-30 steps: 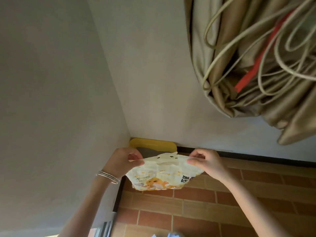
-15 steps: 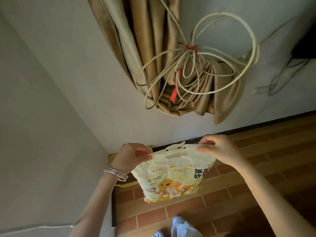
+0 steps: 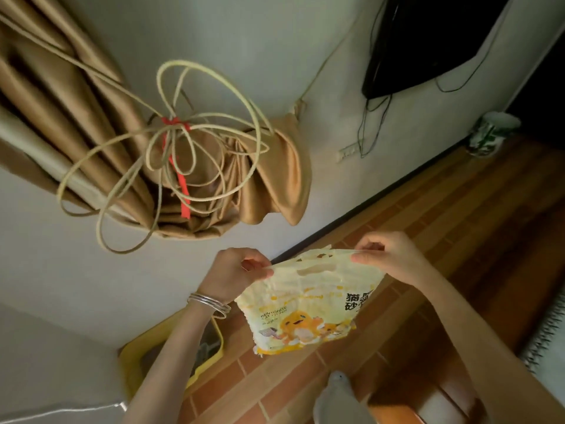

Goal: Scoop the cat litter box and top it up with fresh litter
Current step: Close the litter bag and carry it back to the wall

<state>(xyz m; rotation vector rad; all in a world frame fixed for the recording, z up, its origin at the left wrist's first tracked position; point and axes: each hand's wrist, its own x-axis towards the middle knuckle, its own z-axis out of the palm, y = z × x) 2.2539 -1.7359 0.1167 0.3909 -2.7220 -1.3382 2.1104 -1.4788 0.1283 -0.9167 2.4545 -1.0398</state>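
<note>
Hands: left hand (image 3: 232, 272) and right hand (image 3: 389, 255) each pinch a top corner of the litter bag (image 3: 305, 304)
Bag: held up, right of the yellow litter box (image 3: 130, 361)
Technique: keep it upright, part the mouth evenly

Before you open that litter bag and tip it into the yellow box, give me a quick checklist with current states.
1. Left hand pinches one top corner of the litter bag: ok.
2. Right hand pinches the other top corner: ok.
3. Bag top torn open: cannot tell.
4. Bag positioned over the yellow litter box: not ok; it hangs over the brick floor, to the right of the box.
5. Box interior scooped clean: cannot tell; the left forearm hides most of it.
</note>
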